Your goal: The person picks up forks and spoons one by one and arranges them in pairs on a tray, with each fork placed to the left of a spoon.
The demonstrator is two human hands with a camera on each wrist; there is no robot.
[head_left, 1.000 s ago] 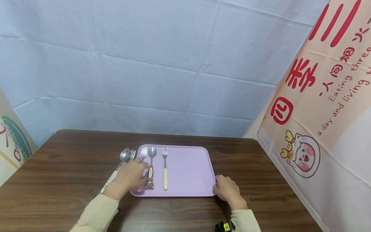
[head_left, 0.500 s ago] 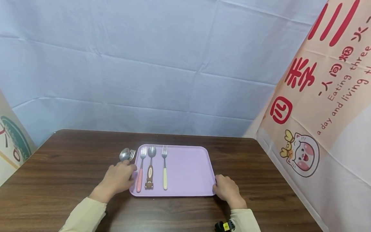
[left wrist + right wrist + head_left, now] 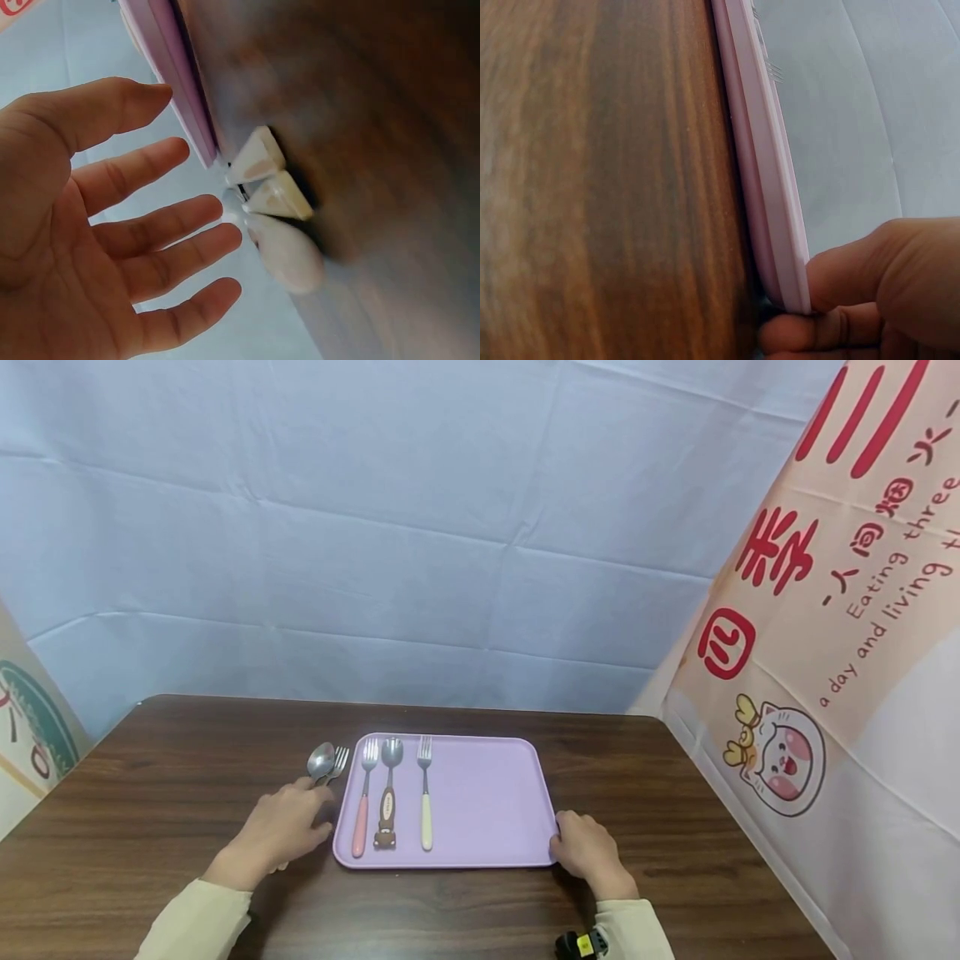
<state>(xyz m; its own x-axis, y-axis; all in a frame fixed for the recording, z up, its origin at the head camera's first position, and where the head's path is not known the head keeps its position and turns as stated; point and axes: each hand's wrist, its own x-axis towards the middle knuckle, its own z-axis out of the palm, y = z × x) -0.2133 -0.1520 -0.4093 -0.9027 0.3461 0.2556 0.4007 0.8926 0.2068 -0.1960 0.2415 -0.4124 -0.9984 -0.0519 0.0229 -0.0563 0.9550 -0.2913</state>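
Note:
A lilac tray (image 3: pixel 487 802) lies on the table, bearing a pink-handled fork (image 3: pixel 360 831), a spoon with a brown bear handle (image 3: pixel 386 810) and a cream-handled fork (image 3: pixel 427 822). My left hand (image 3: pixel 277 827) hovers left of it with fingers spread, holding nothing. Under and beyond that hand are another spoon (image 3: pixel 321 760) and fork (image 3: pixel 340 762), their handles hidden in the head view. The left wrist view shows pale handle ends, two wedge-shaped (image 3: pixel 279 196) and one rounded (image 3: pixel 289 259). My right hand (image 3: pixel 588 852) grips the tray's right edge near the front corner, thumb on the rim.
The dark wooden table (image 3: pixel 465 910) ends at a pale blue cloth (image 3: pixel 375 568) hung behind it. A printed cloth (image 3: pixel 825 693) hangs along the right side. A black device (image 3: pixel 581 945) is on my right wrist.
My left hand has moved left off the tray, uncovering the pink-handled fork lying there, and is now over the loose cutlery. My right hand stays at the tray's edge.

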